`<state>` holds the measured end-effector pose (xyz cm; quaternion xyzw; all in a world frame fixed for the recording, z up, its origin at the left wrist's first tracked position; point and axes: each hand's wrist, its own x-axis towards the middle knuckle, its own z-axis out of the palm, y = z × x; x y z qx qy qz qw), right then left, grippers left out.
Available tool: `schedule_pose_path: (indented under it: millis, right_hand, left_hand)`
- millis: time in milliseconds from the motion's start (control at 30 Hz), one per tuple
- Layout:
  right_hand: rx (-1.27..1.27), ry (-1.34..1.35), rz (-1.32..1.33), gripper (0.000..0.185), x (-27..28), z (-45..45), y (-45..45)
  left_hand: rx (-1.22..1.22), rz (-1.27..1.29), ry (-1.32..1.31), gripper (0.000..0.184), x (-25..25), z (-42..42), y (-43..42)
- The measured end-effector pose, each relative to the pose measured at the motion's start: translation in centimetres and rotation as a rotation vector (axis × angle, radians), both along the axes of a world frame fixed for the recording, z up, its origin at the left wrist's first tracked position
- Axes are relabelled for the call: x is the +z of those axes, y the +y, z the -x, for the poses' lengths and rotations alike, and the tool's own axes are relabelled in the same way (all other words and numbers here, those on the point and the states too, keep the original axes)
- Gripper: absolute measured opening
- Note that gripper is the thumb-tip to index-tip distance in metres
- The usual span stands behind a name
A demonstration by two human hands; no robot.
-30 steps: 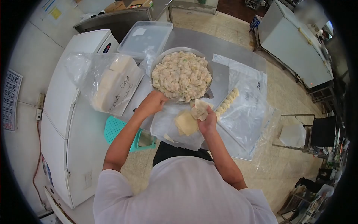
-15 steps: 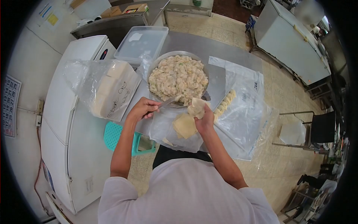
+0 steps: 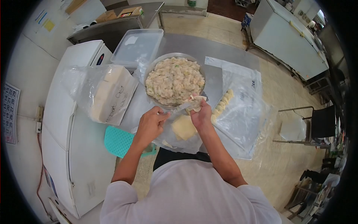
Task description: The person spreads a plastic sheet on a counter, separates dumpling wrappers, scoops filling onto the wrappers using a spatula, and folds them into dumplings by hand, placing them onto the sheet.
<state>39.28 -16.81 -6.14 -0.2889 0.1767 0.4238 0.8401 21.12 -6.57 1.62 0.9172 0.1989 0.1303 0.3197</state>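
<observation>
My left hand (image 3: 151, 125) is closed around a knife (image 3: 180, 108), whose flat blade reaches right to a dumpling wrapper (image 3: 197, 101). That wrapper is cupped in the fingers of my right hand (image 3: 201, 116), and the blade tip meets it. Any filling inside is hard to make out. Below the hands, a stack of pale square wrappers (image 3: 183, 128) lies on plastic. Just beyond them is a wide metal bowl (image 3: 148, 98) heaped with chunky, pale filling (image 3: 174, 80) flecked with green. Right of my right hand runs a row of folded dumplings (image 3: 223, 104).
Plastic sheeting (image 3: 242, 112) covers the right side of the steel table (image 3: 182, 42). A bagged block of wrappers (image 3: 110, 93) and a clear lidded container (image 3: 137, 44) stand left of the bowl. A green stool (image 3: 117, 141) and white freezer (image 3: 87, 156) are at the left.
The knife has moved from the bowl's near edge to the wrapper, my left hand shifting right and lower. My right fingers now cup the wrapper, which was held flatter.
</observation>
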Motion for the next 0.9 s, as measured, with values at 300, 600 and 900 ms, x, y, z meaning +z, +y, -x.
schedule_pose_path:
  millis: [300,600,900]
  right_hand:
    - [-0.036,-0.048,0.014,0.041,-0.4,-0.7,-0.7]
    - [0.199,-0.386,-0.189,0.041,2.5,-0.4,-2.8]
    - [0.289,-1.433,0.504,0.030,0.1,-0.9,-2.9]
  left_hand:
    - [-0.033,-0.048,-0.024,0.038,1.2,-1.2,-2.2]
    - [-0.048,0.034,-0.101,0.036,1.6,-2.3,-0.9]
    - [-0.113,0.002,-0.042,0.039,6.0,-0.8,-0.9]
